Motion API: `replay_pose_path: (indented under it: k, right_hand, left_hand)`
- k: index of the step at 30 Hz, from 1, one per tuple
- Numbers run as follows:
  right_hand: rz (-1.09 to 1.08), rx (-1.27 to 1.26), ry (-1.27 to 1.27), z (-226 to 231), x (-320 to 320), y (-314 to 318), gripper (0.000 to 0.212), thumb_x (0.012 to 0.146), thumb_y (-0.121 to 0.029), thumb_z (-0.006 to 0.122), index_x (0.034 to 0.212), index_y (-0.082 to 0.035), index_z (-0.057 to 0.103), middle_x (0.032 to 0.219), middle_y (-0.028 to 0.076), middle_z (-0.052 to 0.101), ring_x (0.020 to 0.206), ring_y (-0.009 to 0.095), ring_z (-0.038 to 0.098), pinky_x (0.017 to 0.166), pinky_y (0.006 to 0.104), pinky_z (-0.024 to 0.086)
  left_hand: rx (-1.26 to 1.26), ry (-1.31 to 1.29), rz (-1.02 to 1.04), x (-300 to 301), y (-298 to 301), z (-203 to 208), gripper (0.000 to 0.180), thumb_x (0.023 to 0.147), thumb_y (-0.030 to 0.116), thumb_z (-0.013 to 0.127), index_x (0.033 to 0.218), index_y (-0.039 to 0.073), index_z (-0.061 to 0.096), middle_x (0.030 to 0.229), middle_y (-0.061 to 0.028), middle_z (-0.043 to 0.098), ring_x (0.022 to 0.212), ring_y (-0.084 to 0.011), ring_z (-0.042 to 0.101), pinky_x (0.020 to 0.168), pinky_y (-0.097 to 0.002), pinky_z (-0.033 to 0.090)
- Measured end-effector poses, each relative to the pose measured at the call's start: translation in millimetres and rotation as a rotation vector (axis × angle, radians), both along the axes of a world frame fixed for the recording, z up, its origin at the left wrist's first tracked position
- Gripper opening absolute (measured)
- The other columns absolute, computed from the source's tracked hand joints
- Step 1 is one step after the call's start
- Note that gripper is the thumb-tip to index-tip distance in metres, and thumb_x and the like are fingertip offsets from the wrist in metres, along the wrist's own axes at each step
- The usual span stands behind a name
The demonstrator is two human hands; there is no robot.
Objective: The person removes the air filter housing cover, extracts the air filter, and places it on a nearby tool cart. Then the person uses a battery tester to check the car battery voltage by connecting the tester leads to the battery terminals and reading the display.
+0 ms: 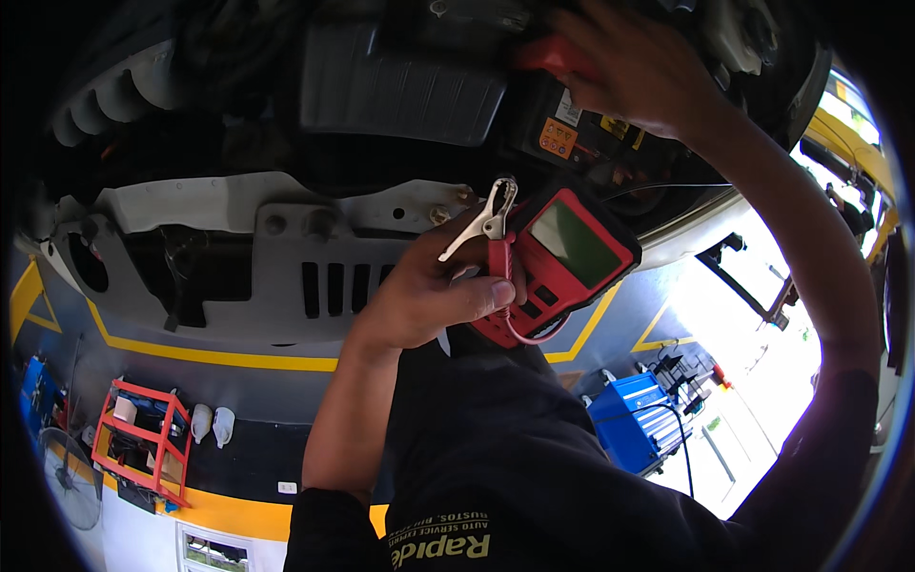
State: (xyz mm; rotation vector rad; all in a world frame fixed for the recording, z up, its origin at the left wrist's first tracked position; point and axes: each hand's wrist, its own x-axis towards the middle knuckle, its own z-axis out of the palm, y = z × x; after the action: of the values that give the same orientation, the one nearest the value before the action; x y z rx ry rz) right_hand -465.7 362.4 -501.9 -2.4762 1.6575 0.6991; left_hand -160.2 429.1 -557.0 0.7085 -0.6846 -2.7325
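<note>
My left hand [419, 296] is closed around a red and black handheld battery tester [579, 250] with a greenish-grey screen. The same hand pinches a clamp [494, 221] with silver jaws and a red handle, and a reddish lead loops from it below the tester. Farther up and right, my right hand [658, 71] reaches over a car battery [538, 119] with an orange warning label. Its fingers, smeared by motion, curl about a red plastic piece [558, 55] at the battery's top; its exact kind is unclear.
The engine bay has a dark ribbed box [391, 91] beside the battery. A grey front panel [315, 272] with slots runs along the near edge. Behind stand a red cart [143, 439], a blue tool cabinet [637, 419] and a fan [69, 477].
</note>
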Motion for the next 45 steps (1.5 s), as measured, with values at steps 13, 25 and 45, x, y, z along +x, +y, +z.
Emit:
replay_pose_path:
  k: [13, 25, 45]
  right_hand:
    - [-0.107, 0.04, -0.127, -5.2, -0.9, -4.8, 0.073, 0.079, -0.042, 0.077, 0.128, 0.005, 0.05, 0.119, 0.025, 0.055, 0.109, 0.043, 0.062, 0.092, 0.0464, 0.054]
    - [-0.244, 0.218, -0.266, 36.4, -12.4, 8.8, 0.084, 0.081, -0.043, 0.082, 0.141, 0.001, 0.043, 0.13, 0.023, 0.052, 0.114, 0.044, 0.06, 0.095, 0.048, 0.053]
    - [-1.557, 0.214, -1.986, 30.4, 62.0, 214.0, 0.123, 0.078, -0.037, 0.093, 0.159, 0.002, 0.009, 0.152, 0.022, 0.043, 0.141, 0.027, 0.046, 0.119, 0.0392, 0.036]
  left_hand:
    - [0.006, 0.034, -0.06, 3.6, -2.3, -3.4, 0.058, 0.086, 0.013, 0.075, 0.139, -0.001, 0.057, 0.093, -0.0071, 0.071, 0.089, -0.0151, 0.066, 0.083, -0.0334, 0.052]
    - [0.046, -0.029, -0.038, 3.4, -4.6, -9.5, 0.068, 0.083, 0.013, 0.077, 0.144, -0.003, 0.051, 0.095, -0.0116, 0.072, 0.091, -0.0178, 0.069, 0.081, -0.033, 0.054]
    - [-0.822, -0.57, -0.414, -79.3, 27.0, 92.1, 0.028, 0.087, 0.028, 0.08, 0.108, 0.01, 0.074, 0.133, -0.0218, 0.052, 0.118, -0.0387, 0.061, 0.095, -0.0458, 0.052]
